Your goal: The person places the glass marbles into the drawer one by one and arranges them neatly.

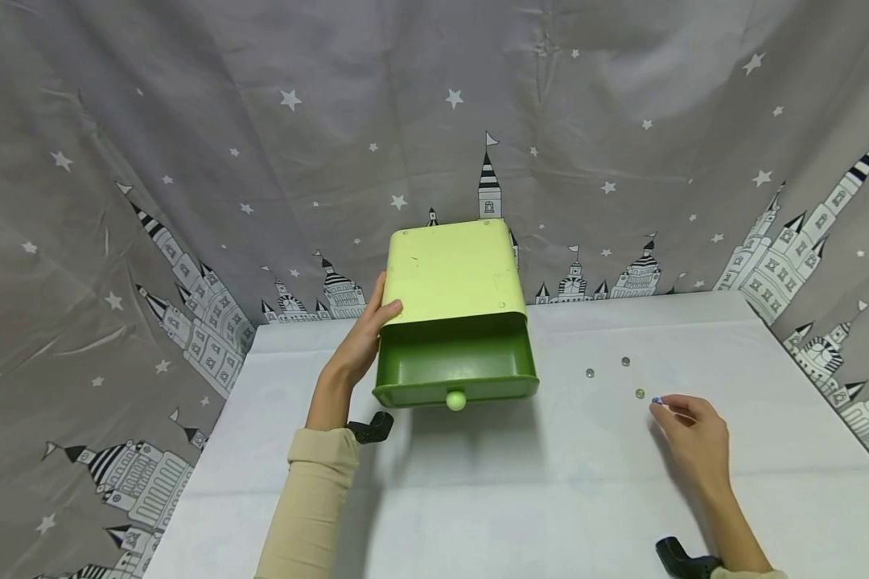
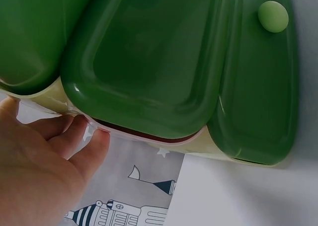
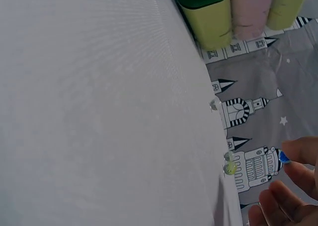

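Observation:
My left hand [image 1: 358, 342] rests on the left side of a small drawer cabinet [image 1: 452, 269], its fingertips pressing the side panel in the left wrist view. The cabinet's top is pale yellow-green. Its upper green drawer [image 1: 456, 392] is pulled out by a round light-green knob's side, with a bare inside. Over the table at the right, my right hand [image 1: 695, 438] pinches a small blue glass bead [image 1: 656, 400] between thumb and index finger. Just left of it lies a greenish bead [image 1: 640, 394], with two clear beads [image 1: 590, 373] [image 1: 626, 362] farther back.
The white-covered table [image 1: 550, 498] runs back to a grey curtain [image 1: 319, 161] printed with castles and stars. In the right wrist view, the cabinet's yellow, pink [image 3: 251, 15] and yellow-green tiers stand near the top.

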`<state>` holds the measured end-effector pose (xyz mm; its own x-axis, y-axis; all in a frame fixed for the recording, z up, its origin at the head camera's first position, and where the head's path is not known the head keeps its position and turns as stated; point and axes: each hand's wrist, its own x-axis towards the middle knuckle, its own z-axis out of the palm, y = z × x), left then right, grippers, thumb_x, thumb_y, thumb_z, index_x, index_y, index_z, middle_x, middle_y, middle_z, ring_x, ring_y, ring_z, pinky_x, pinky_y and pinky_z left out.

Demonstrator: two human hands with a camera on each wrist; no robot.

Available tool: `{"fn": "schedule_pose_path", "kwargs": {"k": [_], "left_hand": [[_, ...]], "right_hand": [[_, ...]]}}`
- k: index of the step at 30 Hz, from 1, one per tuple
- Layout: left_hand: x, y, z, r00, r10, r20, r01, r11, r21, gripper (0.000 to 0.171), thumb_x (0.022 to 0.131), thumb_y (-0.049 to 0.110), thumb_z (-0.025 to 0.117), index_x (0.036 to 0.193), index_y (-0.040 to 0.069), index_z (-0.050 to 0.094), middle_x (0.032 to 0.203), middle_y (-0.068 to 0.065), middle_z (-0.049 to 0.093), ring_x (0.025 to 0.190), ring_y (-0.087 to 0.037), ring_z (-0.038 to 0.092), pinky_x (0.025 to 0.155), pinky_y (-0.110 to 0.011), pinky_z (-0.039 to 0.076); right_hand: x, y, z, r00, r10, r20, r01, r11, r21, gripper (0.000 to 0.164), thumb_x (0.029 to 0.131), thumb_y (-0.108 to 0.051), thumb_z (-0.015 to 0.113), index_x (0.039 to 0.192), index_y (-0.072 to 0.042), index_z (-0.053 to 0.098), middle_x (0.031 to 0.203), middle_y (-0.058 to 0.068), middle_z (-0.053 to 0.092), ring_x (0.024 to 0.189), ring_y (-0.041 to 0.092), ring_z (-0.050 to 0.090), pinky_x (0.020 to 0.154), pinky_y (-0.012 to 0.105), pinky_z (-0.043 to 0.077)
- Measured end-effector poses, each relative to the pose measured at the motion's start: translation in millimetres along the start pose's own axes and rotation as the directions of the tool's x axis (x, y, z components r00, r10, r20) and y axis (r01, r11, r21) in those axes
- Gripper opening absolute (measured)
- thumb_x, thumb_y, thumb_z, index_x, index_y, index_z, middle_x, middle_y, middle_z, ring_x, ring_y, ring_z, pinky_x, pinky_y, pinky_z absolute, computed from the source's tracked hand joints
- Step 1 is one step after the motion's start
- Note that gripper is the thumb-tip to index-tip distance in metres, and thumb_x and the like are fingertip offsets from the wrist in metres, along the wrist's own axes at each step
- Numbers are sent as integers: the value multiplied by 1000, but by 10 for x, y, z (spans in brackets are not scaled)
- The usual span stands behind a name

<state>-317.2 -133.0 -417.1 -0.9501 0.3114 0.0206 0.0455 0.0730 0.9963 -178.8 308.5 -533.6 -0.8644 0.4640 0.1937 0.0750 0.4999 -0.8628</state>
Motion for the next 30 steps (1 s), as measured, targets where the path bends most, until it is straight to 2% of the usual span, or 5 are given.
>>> {"fn": "schedule_pose_path", "kwargs": {"k": [8, 15, 24, 30], "left_hand": [[8, -14, 4, 1000, -1, 1, 1, 1000, -2, 80, 100, 42, 49, 159, 35, -6, 162, 14, -10, 145, -8, -11, 116, -51, 3], [2, -10, 3, 1000, 7, -3, -8, 1000, -8, 78, 100, 41, 49, 158, 39, -3, 162, 15, -9, 145, -6, -10, 117, -48, 4], [12, -21, -2, 1000, 14, 8, -14, 1000, -12, 77, 101, 40, 47, 158, 38, -4, 162, 13, -10, 146, -8, -11, 117, -49, 3], [2, -9, -9, 1000, 10, 2, -10, 1000, -4, 77, 101, 42, 48, 157, 40, -3, 162, 15, -9, 145, -7, -10, 117, -48, 3]], "right_hand": [[-26, -98, 61, 997, -79, -23, 81, 995, 64, 18, 86, -4, 74, 100, 7, 71, 99, 11, 63, 79, -7, 54, 73, 7, 43], [-114, -244, 155, 989, -144, 44, 139, 985, 106, 18, 88, -5, 73, 102, 6, 70, 102, 13, 65, 83, -6, 56, 76, 9, 45], [-170, -458, 251, 955, -286, 76, 271, 949, 160, 15, 86, 2, 74, 100, 4, 71, 98, 13, 68, 86, -5, 56, 78, 9, 44], [-141, -703, 272, 924, -371, 95, 346, 915, 208, 15, 84, 7, 74, 98, 3, 71, 96, 13, 67, 87, -2, 57, 80, 12, 45]]}}
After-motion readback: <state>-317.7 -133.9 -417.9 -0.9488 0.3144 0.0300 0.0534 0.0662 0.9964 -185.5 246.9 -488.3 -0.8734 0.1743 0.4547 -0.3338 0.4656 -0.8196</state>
